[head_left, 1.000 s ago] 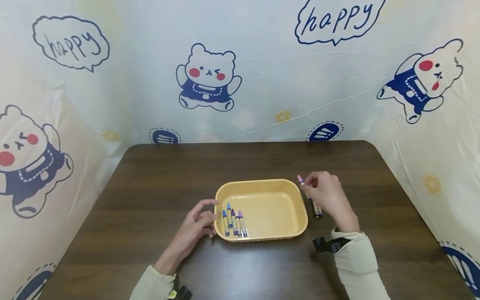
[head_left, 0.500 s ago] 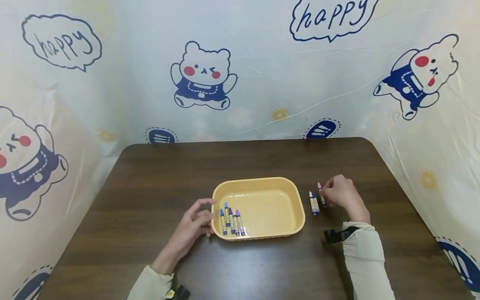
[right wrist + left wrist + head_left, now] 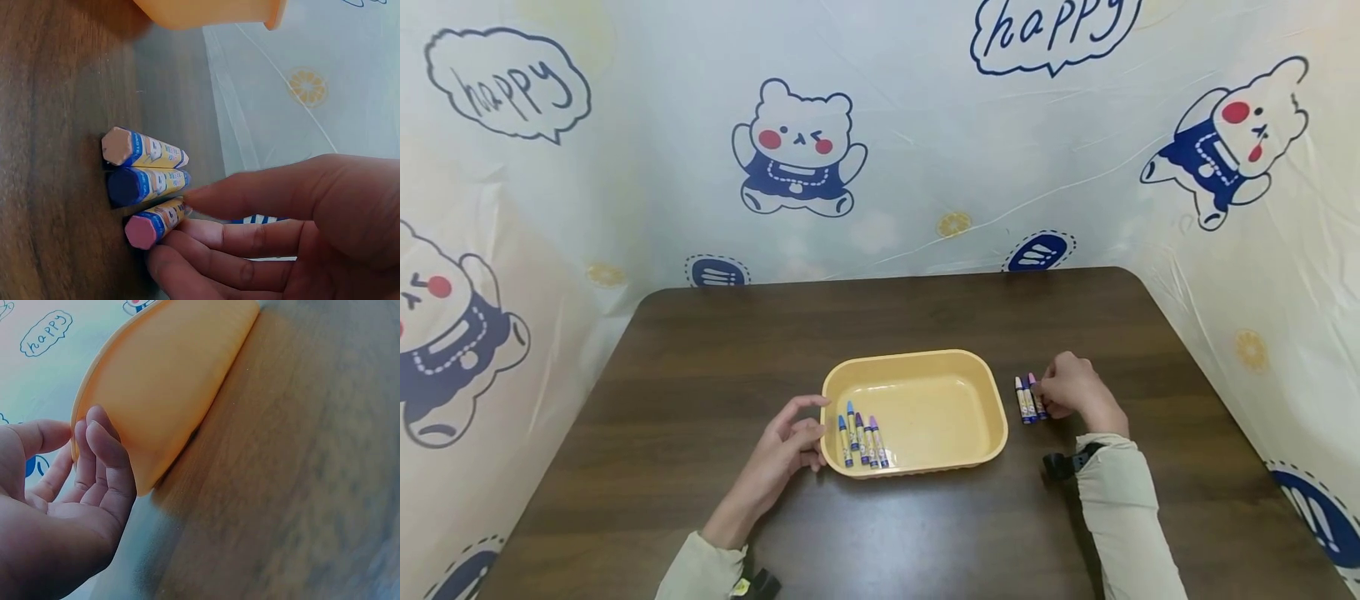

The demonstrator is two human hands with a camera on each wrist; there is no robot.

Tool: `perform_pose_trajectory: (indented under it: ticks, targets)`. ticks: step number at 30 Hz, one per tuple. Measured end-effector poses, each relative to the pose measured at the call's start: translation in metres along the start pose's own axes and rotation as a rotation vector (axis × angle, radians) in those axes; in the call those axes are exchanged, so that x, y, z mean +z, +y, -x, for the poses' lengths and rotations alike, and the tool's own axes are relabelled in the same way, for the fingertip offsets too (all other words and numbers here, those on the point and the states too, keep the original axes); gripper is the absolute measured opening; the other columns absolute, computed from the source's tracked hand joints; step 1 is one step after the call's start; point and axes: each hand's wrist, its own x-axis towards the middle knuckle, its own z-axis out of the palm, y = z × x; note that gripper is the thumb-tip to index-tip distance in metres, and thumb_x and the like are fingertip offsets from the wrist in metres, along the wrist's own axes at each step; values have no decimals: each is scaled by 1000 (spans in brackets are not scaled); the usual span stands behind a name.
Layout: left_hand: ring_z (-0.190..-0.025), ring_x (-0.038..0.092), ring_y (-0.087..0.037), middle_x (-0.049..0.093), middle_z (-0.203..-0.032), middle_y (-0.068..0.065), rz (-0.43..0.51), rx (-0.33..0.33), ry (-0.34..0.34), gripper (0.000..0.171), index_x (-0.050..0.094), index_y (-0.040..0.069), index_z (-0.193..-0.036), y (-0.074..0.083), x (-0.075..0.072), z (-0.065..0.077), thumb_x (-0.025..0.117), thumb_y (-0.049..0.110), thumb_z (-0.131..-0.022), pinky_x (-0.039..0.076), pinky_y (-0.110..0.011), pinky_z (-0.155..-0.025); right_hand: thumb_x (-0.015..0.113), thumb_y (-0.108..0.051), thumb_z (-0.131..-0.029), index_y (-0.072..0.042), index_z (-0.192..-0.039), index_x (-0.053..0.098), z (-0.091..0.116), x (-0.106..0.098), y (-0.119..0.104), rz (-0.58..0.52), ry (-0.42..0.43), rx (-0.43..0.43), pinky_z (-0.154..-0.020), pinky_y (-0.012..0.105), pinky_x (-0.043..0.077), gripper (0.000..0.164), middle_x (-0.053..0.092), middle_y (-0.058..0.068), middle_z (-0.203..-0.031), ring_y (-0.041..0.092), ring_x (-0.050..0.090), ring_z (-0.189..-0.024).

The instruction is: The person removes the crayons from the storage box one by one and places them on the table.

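My right hand [image 3: 1078, 396] pinches a pink crayon [image 3: 142, 232] between thumb and fingers, low over the table right of the tray. Next to it lie a beige crayon [image 3: 117, 147] and a dark blue crayon [image 3: 125, 187], side by side and nearly parallel with it; all wear yellow and blue paper wrappers. At the left end of the yellow tray [image 3: 936, 417], my left hand [image 3: 778, 454] holds the rim, with a finger over the edge and others curled against the outer wall. Several crayons [image 3: 862, 437] in blue, purple and pink tones lie in the tray's left part.
The dark wooden table [image 3: 887, 542] has rounded far corners. Behind it and along both sides hangs a pale curtain [image 3: 925, 125] printed with bears. Each wrist wears a black camera, the right one [image 3: 1063, 465] close above the table.
The right hand first went right, away from the tray, with the pink crayon, then came slightly back left, bringing it beside the other two. The left hand stays at the tray; the head view shifts slightly.
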Motion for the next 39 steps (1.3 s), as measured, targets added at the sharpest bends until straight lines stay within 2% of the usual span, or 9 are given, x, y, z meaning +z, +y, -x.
perform_pose_trajectory:
  ticks: [15,21,24,31,39]
  targets:
    - [-69,61,-22,61,-81,-8,7,11,-6,42,46,14,-137,-1,-2,0,61,18,-99,53,-29,-59,62,-6,-93,7,-86,67,-1,-1,-5,9,-16,-12,-59,33,59,15,66,16,-74,19,67,-60]
    - [-67,61,-21,61,-81,-8,7,14,-11,40,46,14,-137,-1,-3,-1,60,16,-100,53,-29,-58,62,-11,-97,10,-99,66,4,-3,-7,37,0,13,-61,32,59,21,66,17,-80,21,66,-65]
    - [-67,61,-21,61,-81,-8,4,11,-12,40,46,13,-137,-2,-3,-1,59,15,-100,53,-29,-58,60,-13,-98,9,-102,67,8,-5,-9,59,51,-5,-61,32,58,23,67,16,-82,22,64,-67]
    - [-68,61,-21,61,-81,-8,-3,10,-7,40,46,15,-136,-1,-4,-1,61,18,-99,53,-29,-58,59,-18,-99,3,-99,73,20,-12,-22,81,223,-95,-57,32,50,25,67,10,-75,20,62,-66]
    - [-67,61,-21,61,-81,-8,8,8,-11,41,46,14,-137,-2,-3,-1,62,18,-99,52,-29,-58,63,-20,-97,1,-98,74,36,-6,-43,87,355,-214,-57,34,51,23,70,14,-82,22,61,-67]
